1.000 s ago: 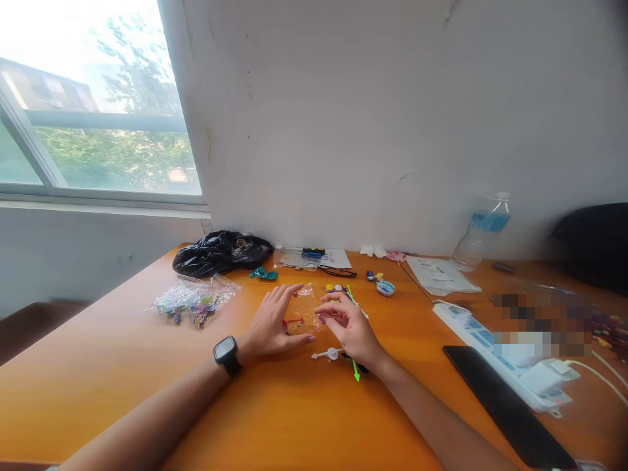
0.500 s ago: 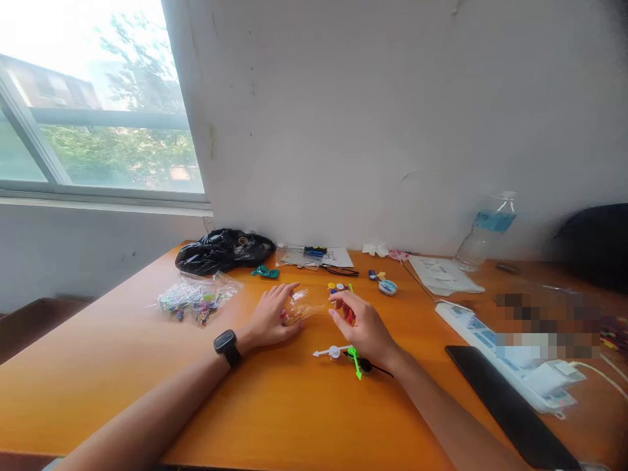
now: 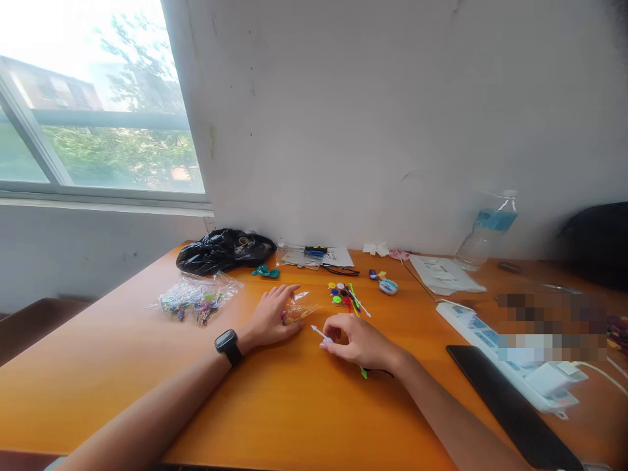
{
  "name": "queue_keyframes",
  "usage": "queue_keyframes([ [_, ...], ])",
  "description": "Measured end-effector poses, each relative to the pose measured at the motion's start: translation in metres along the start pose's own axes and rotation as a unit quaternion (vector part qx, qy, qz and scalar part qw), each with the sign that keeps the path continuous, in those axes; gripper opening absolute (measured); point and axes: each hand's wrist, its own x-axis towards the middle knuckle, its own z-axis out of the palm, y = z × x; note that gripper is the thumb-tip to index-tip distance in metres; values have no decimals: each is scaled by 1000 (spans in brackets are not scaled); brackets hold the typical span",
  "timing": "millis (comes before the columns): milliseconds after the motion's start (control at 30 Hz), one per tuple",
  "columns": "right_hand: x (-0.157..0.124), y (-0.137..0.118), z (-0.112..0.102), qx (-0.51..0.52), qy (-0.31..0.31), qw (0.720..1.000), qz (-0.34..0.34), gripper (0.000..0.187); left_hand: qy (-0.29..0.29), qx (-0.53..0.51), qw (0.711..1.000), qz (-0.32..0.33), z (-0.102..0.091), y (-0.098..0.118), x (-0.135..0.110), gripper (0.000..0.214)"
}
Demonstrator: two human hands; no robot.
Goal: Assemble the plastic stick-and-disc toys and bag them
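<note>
A: State of left hand [image 3: 272,318]?
B: Palm down and flat, fingers [image 3: 288,292] stretched forward, slightly spread. Wrist straight. Forearm comes in from the lower left.
A: And the right hand [image 3: 362,343]?
B: Knuckles up, fingers curled, thumb and forefinger tips pinched together and pointing left. Forearm enters from the lower right, angled toward the middle.
A: Spacing?
B: Hands near, not touching. The right sits a little nearer the body.

The head camera looks forward and down across the desk [image 3: 275,405] toward the wall [image 3: 392,118].
</note>
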Motion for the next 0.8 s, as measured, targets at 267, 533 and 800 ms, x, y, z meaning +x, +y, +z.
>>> queue_keyframes([
  [267, 2, -7, 4, 97, 52, 993, -36, 20, 19, -1, 1000, 16, 3, -1, -1, 65],
  [533, 9, 0, 7, 162, 152, 975, 2, 31, 12, -14, 999, 27, 1, 4, -1, 65],
  [800, 14, 13, 4, 230, 289, 929, 36, 26, -8, -28, 998, 53, -2, 9, -2, 70],
])
